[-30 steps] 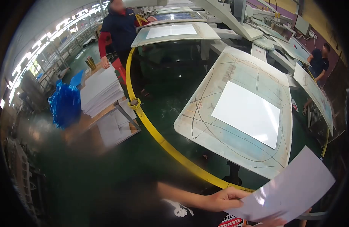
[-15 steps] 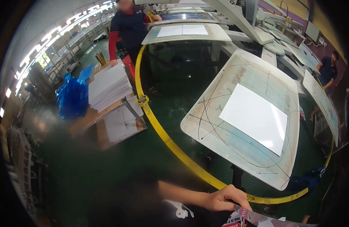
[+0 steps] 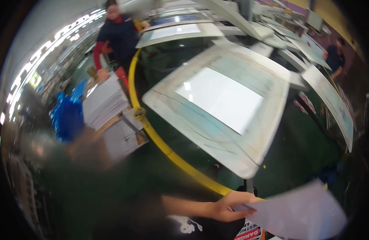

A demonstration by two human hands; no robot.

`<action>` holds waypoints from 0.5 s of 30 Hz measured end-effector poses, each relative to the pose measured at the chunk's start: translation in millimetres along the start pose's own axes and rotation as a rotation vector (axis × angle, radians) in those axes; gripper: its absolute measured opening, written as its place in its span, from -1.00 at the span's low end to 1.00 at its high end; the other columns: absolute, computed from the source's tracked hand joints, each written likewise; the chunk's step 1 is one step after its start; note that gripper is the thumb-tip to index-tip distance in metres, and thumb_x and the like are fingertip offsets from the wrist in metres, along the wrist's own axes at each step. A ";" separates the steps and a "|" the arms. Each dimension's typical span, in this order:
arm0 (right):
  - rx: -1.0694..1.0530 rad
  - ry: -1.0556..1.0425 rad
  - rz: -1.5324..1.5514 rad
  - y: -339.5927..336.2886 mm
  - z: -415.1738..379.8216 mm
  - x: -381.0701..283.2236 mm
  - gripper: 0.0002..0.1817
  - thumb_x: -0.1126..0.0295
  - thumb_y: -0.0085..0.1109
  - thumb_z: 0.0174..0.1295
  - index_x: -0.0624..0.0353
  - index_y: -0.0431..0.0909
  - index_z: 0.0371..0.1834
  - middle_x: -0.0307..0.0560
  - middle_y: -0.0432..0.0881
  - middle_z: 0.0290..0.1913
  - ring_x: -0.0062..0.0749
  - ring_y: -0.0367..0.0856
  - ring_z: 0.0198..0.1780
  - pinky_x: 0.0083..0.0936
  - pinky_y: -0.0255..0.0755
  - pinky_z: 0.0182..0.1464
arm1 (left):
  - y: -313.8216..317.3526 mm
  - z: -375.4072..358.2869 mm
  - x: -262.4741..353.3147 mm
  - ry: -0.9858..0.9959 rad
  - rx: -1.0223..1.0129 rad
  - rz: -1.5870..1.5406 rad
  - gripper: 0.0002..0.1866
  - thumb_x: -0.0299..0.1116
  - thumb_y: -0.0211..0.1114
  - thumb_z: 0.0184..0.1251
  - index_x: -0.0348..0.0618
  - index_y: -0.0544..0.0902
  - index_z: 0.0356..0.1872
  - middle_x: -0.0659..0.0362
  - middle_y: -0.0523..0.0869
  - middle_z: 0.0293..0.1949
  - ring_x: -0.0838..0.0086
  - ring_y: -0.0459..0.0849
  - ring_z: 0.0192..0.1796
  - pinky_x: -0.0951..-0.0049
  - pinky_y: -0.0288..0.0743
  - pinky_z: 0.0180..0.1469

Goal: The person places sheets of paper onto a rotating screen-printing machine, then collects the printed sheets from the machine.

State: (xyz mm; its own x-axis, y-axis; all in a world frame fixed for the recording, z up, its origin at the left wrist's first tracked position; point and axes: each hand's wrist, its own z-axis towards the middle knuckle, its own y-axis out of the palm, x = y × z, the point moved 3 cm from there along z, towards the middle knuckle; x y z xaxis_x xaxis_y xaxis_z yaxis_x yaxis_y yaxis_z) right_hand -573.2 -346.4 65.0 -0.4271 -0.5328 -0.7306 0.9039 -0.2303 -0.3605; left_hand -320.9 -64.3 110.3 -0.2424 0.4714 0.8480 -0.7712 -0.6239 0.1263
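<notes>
My left hand (image 3: 231,206) reaches in from the bottom, its thumb and fingers closed on the near left edge of a thin greyish sheet (image 3: 302,212). The sheet is blurred, bends slightly and extends to the lower right. My right hand does not show. Beyond the held sheet is a pale, rounded flat platen (image 3: 240,160) with dark line marks, and a white sheet (image 3: 220,100) lies flat on it. A red, white and black printed label (image 3: 250,232) shows below my left hand.
A yellow curved rail (image 3: 168,150) runs around the platens. On the left are a stack of white sheets (image 3: 106,98) and a blue plastic bundle (image 3: 68,116). A person (image 3: 120,40) stands behind the stack; another person (image 3: 335,58) is at the far right, near another platen (image 3: 330,104).
My left hand has brought the held sheet up from the bottom edge, so more of it shows. The near platen with its white sheet sits farther left and higher in view.
</notes>
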 end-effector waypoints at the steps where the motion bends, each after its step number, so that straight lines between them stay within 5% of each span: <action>1: 0.006 0.048 0.022 -0.8 -2.0 8.4 -0.16 -0.02 0.18 0.18 0.33 0.16 0.37 0.39 0.22 0.28 0.13 0.17 0.35 -0.11 0.06 0.36 | -3.8 -2.2 -2.2 -0.036 0.034 0.043 -0.76 -0.53 0.23 0.28 -0.29 0.53 -0.05 0.14 0.61 -0.25 0.55 0.60 -0.11 0.53 0.45 -0.04; 2: -0.007 0.105 0.061 -0.5 -4.6 14.2 -0.17 -0.01 0.19 0.18 0.34 0.17 0.37 0.40 0.23 0.28 0.12 0.19 0.35 -0.12 0.07 0.36 | -6.6 -2.8 -2.2 -0.027 0.156 -0.149 -0.76 -0.55 0.24 0.27 -0.28 0.48 -0.06 0.16 0.60 -0.18 0.58 0.58 -0.09 0.54 0.44 0.00; 4: -0.140 0.308 0.237 19.7 -15.1 18.4 -0.11 0.08 0.41 0.02 0.22 0.19 0.38 0.32 -0.09 0.47 0.12 -0.11 0.49 -0.20 -0.06 0.44 | -15.5 -6.8 -7.6 -0.065 0.329 -0.233 -0.74 -0.60 0.24 0.26 -0.25 0.41 -0.09 0.17 0.56 -0.07 0.61 0.55 -0.06 0.56 0.43 0.05; 5: -0.066 0.171 0.107 28.0 -16.8 6.1 -0.61 0.38 -0.03 0.36 0.35 0.41 0.19 0.08 0.54 0.08 -0.28 0.52 0.10 -0.41 0.28 0.22 | -22.7 -4.0 -6.5 -0.162 0.382 -0.112 -0.74 -0.60 0.24 0.26 -0.25 0.39 -0.10 0.15 0.57 -0.09 0.61 0.55 -0.07 0.54 0.44 0.03; 7: -0.105 0.139 0.096 37.0 -25.1 -7.4 -0.54 0.27 0.03 0.39 0.39 0.35 0.21 0.03 0.55 0.00 -0.38 0.50 -0.02 -0.51 0.34 0.08 | -36.2 0.2 -4.4 -0.377 0.456 0.115 -0.75 -0.61 0.24 0.25 -0.25 0.37 -0.13 0.12 0.58 -0.11 0.59 0.56 -0.10 0.52 0.47 -0.01; 11: -0.285 0.239 0.120 49.1 -31.2 -13.3 -0.53 0.26 0.16 0.28 0.39 0.37 0.12 0.09 0.49 0.05 -0.27 0.42 0.10 -0.40 0.26 0.19 | -49.2 3.6 -24.9 -0.484 0.631 -0.131 -0.76 -0.59 0.19 0.30 -0.31 0.38 -0.06 0.05 0.63 -0.14 0.53 0.60 -0.13 0.49 0.49 -0.05; 15: -0.249 0.173 0.035 49.4 -39.2 -25.1 -0.39 0.20 0.30 0.16 0.38 0.31 0.15 0.11 0.44 0.09 -0.21 0.40 0.13 -0.36 0.21 0.24 | -46.8 2.6 -34.3 -0.501 0.547 -0.157 -0.62 -0.61 0.14 0.31 -0.39 0.35 0.14 0.00 0.63 -0.02 0.46 0.60 0.00 0.45 0.47 0.04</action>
State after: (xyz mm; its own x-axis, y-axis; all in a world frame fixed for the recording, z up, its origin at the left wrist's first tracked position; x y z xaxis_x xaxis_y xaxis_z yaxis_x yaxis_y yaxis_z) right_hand -518.8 -312.5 42.8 -0.4126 -0.3854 -0.8254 0.8938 0.0038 -0.4485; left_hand -274.9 -52.8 76.6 0.2431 0.3222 0.9149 -0.3410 -0.8546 0.3916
